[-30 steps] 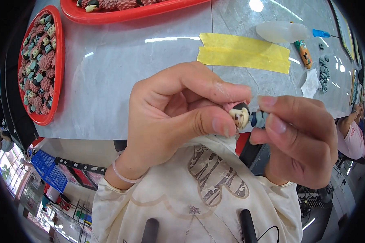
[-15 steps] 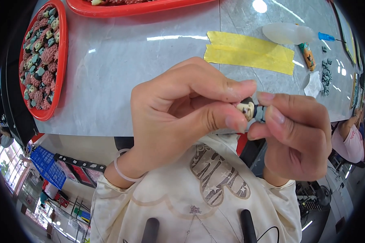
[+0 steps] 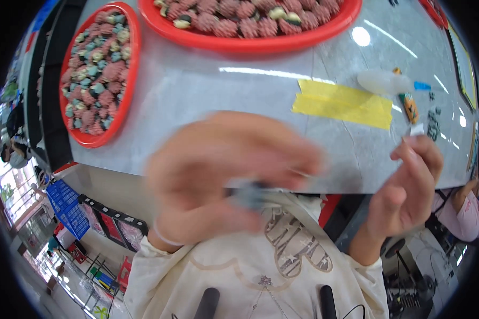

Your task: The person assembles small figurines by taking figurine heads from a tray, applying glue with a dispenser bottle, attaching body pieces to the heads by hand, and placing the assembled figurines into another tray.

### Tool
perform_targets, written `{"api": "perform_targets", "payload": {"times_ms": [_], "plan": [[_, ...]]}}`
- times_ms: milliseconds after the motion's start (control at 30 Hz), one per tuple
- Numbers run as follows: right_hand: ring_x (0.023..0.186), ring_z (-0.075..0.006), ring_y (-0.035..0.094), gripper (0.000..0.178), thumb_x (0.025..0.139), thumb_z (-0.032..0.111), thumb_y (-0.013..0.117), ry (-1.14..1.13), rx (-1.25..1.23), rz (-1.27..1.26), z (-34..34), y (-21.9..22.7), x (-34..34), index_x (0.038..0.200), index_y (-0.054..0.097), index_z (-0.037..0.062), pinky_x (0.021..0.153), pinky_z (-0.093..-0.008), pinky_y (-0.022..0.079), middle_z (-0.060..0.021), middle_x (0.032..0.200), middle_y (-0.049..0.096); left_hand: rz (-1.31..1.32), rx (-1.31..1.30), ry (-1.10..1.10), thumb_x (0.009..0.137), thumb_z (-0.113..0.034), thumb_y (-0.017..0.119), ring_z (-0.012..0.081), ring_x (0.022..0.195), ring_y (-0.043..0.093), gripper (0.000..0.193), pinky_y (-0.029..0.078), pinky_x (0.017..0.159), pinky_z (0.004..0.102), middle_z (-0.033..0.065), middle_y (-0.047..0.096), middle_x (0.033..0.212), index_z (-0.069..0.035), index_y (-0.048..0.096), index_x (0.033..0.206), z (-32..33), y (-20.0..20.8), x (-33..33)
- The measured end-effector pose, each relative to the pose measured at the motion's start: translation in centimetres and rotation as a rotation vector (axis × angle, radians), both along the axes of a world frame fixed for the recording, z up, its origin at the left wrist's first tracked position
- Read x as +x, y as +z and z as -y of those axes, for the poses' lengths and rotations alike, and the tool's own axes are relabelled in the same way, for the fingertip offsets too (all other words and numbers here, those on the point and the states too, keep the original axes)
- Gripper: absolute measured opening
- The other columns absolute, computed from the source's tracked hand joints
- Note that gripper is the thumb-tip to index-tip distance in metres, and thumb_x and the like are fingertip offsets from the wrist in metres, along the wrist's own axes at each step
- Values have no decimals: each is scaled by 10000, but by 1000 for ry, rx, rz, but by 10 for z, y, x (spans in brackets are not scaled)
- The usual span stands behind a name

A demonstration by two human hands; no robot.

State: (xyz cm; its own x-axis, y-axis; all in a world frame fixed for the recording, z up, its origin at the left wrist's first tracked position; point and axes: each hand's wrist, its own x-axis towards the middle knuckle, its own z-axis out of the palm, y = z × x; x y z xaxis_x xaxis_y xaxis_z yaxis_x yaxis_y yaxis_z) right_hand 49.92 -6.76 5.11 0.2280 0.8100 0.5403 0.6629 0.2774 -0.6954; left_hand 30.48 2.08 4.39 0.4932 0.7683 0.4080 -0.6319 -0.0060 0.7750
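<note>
My left hand (image 3: 207,175), smeared by motion, is curled around a small painted figurine (image 3: 248,194). Only a grey-blue patch of it shows between thumb and fingers, above my cream shirt. At the table's right front edge is my right hand (image 3: 412,183), raised with its fingers half bent and the thumb apart from them. Nothing can be seen in it. Just beyond its fingertips lies a scrap of white paper (image 3: 418,129). Small grey-blue pieces (image 3: 434,125) are scattered beside that scrap.
Two red trays hold many small pink, blue and cream pieces: one tray (image 3: 134,64) at left, another (image 3: 250,44) at the far side. Yellow tape strips (image 3: 343,103), a translucent bottle (image 3: 380,82) with a blue needle tip and an orange-green tube (image 3: 410,108) lie right of centre.
My hands have parted. The left hand has drawn back left with the figurine; the right has let go and moved right. The view has shifted, showing more of the far tray.
</note>
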Motion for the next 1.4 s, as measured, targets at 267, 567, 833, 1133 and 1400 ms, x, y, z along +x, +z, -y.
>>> {"api": "perform_targets", "payload": {"times_ms": [267,567,833,1133,1400], "plan": [[665,-151,417,322,816,275,471,-187,50,-115,7,-2,26,905,525,-30,589,-232,332,-139,862,480,-1398,870,843,738,2,502,168,982,504,237,408,778,257,85,540,1032,-21,566,965,-89,68,-80],[730,-154,464,178,752,44,518,-139,-40,-258,5,9,25,900,523,-54,642,-233,378,-117,830,503,-1467,929,182,766,-87,485,253,830,526,142,417,723,306,141,532,843,9,529,861,-151,62,18],[841,-142,499,294,686,-3,552,-125,-207,-248,-36,9,16,977,513,-19,743,-241,370,-88,962,539,-627,139,87,718,-43,585,174,709,563,153,453,644,252,129,537,899,12,548,855,-76,58,6],[708,-169,534,380,778,237,562,21,-206,-539,-23,13,12,996,442,-50,646,-235,424,-114,836,524,-210,-633,-104,691,-151,652,195,733,561,302,463,610,250,147,527,886,3,495,899,15,1,15],[716,-201,513,461,696,341,631,114,-210,-474,-10,25,20,914,455,-25,638,-282,417,-185,830,511,-238,-541,-87,676,-253,659,187,686,555,367,466,534,221,152,518,864,-15,495,903,14,-11,20]]}}
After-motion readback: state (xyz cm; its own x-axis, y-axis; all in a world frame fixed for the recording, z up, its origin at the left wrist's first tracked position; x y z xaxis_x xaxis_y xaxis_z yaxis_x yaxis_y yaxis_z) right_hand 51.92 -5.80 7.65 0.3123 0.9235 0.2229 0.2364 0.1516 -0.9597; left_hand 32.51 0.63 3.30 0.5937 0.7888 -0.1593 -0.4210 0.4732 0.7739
